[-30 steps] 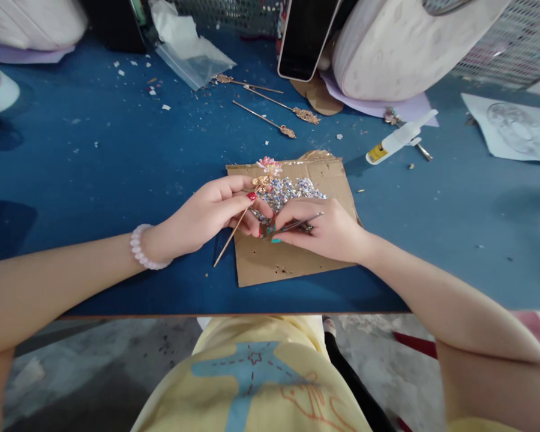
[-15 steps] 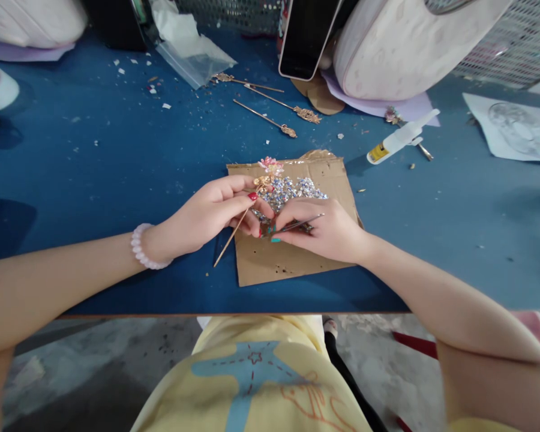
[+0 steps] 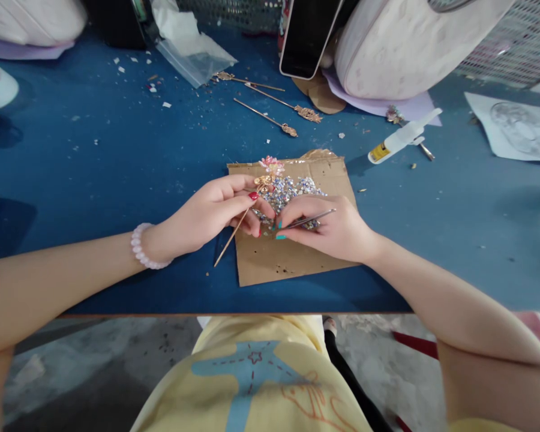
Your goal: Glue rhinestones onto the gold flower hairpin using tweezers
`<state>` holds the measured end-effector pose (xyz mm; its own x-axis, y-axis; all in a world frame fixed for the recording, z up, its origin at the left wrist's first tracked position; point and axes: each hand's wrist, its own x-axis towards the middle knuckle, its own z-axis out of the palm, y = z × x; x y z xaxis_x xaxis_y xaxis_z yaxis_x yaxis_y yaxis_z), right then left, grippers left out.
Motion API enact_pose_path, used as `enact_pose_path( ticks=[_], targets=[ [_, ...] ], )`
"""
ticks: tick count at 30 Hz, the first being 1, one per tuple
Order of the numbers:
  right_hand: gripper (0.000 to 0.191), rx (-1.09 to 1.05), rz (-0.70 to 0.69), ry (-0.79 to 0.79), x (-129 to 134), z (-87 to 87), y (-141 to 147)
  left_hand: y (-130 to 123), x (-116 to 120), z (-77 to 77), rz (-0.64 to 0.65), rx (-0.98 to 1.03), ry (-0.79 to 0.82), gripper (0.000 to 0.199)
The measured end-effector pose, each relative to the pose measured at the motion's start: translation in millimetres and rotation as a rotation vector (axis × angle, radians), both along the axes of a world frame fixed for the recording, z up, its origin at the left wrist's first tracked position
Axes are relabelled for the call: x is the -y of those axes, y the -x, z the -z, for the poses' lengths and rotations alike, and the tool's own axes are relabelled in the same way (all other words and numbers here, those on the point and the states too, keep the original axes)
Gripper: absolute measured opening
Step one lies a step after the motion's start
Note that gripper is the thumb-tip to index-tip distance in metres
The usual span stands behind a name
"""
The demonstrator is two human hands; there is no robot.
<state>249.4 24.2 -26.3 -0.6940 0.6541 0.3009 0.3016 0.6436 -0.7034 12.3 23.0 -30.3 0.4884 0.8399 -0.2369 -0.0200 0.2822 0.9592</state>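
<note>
My left hand (image 3: 207, 213) is closed on a hair stick (image 3: 231, 237), pinched between thumb and fingers. Its gold shaft slants down toward me, and a gold head (image 3: 264, 184) with a pink flower (image 3: 272, 165) shows beyond my fingertips. Thin metal tweezers (image 3: 312, 218) lie in the closed fingers of my right hand (image 3: 333, 225); their tips are hidden by the fingers. Both sets of fingertips are close together over a piece of cardboard (image 3: 270, 264). Sparkling blue and silver rhinestones (image 3: 292, 191) are heaped on it, partly behind my right hand.
Several gold hair sticks (image 3: 265, 117) lie farther back on the blue table (image 3: 117, 162). A glue bottle (image 3: 400, 138) rests to the right, near a paper with a grey print (image 3: 517, 127). A phone (image 3: 308, 39) and a white bag (image 3: 414, 48) stand at the back.
My right hand has shifted slightly to the right with the tweezers, widening the small gap to my left fingertips. My left hand and the hair stick have hardly moved.
</note>
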Motion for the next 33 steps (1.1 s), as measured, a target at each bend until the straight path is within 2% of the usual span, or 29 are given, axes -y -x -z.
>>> enact_pose_path(
  ticks=[9, 16, 21, 24, 33],
  targets=[
    [0.008, -0.162, 0.115, 0.112, -3.9, -13.2, -8.9, -0.5, -0.5, -0.4, 0.004, -0.012, -0.012, 0.015],
    [0.010, -0.245, 0.279, 0.058, -8.2, -11.1, -11.3, -0.9, 1.4, -5.8, 0.060, -0.055, -0.031, 0.018],
    [0.008, -0.302, 0.333, -0.131, -7.4, -3.2, -10.0, -0.7, 1.4, -8.5, 0.107, -0.064, -0.059, 0.022],
    [0.008, -0.264, 0.366, -0.230, -4.3, -3.6, -7.9, -0.4, 0.8, -7.8, 0.122, -0.049, -0.057, 0.020],
    [0.008, -0.168, 0.283, -0.452, -4.2, -4.3, -4.9, -0.7, 2.9, -8.1, 0.158, -0.028, -0.029, 0.022]
  ],
)
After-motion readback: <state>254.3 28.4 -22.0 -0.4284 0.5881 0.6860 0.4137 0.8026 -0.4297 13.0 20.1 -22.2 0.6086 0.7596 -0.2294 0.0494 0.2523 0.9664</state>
